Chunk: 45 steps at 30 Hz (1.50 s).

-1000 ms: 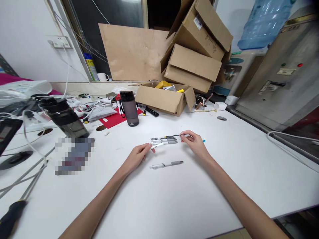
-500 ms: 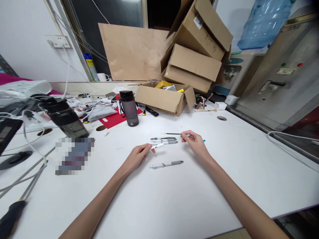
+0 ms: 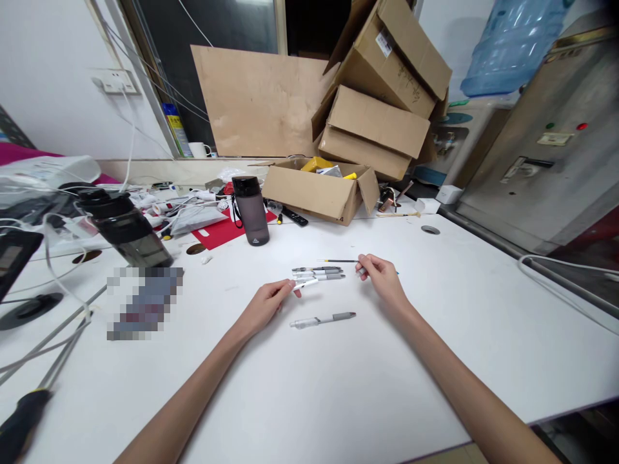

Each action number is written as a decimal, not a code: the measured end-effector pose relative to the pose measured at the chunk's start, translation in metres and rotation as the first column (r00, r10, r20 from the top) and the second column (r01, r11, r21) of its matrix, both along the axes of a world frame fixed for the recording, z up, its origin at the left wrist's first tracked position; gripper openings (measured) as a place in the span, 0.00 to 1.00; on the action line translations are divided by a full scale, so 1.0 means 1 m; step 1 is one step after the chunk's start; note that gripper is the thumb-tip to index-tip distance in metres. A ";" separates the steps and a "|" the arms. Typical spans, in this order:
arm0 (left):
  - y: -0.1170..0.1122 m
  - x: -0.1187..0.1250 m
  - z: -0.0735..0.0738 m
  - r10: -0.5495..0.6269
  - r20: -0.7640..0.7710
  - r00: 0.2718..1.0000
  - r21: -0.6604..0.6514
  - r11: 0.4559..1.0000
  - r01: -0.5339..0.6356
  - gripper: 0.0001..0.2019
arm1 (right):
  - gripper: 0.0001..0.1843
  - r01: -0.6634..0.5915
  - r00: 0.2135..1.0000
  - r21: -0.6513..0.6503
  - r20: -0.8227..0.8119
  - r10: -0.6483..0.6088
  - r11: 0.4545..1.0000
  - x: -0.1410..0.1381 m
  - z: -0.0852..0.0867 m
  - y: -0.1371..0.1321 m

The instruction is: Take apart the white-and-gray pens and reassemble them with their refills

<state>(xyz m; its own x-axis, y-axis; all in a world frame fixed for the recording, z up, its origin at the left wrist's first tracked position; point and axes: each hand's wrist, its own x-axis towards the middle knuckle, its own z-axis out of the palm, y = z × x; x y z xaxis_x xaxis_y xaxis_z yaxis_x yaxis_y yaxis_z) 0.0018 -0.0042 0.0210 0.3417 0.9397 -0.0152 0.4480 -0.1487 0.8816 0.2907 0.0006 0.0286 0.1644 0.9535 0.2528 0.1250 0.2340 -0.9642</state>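
My left hand (image 3: 267, 304) is closed, pinching a white pen barrel (image 3: 306, 283) that points right. My right hand (image 3: 385, 278) is closed too, with a thin dark pen refill (image 3: 340, 261) between thumb and finger, its yellowish tip end toward the left. A small grey piece (image 3: 361, 272) shows beneath those fingers; I cannot make out what it is. Between and just beyond the hands, several pens (image 3: 323, 269) lie side by side. Nearer to me, a single clear and grey pen (image 3: 323, 319) rests on the white table (image 3: 367, 399).
A dark tumbler (image 3: 255, 219) stands behind the pens, with an open cardboard box (image 3: 309, 192) to its right. A black-lidded bottle (image 3: 128, 229) and a blurred-out flat item (image 3: 145, 303) are at left. Cables and clutter fill the far left.
My right hand has shifted slightly right with the refill, and the small grey piece shows more under its fingers. My left hand and the pen barrel have stayed in place.
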 end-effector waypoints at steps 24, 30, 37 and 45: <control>0.001 -0.001 0.000 -0.006 -0.002 1.000 0.006 1.000 0.006 0.29 | 0.29 0.053 0.998 0.000 -0.017 -0.053 0.999 0.001 0.003 -0.004; -0.001 0.000 0.002 -0.014 0.009 1.000 0.005 1.000 0.014 0.29 | 0.22 -0.032 0.998 0.047 -0.046 0.035 0.998 -0.001 0.008 -0.006; -0.001 0.000 0.001 0.003 0.020 1.000 0.022 1.000 -0.003 0.28 | 0.19 -0.049 0.999 0.043 -0.001 0.049 0.998 -0.002 0.009 -0.006; 0.001 0.000 0.000 0.042 0.058 0.997 0.035 0.998 -0.044 0.28 | 0.21 -0.020 1.000 0.025 0.011 0.020 0.999 0.001 0.002 -0.002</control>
<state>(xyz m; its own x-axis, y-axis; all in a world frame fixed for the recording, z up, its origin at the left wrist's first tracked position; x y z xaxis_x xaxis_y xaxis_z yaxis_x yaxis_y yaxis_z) 0.0021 -0.0037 0.0209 0.3002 0.9531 0.0379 0.4036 -0.1629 0.9003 0.2919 -0.0011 0.0310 0.1421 0.9498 0.2786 0.1305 0.2611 -0.9565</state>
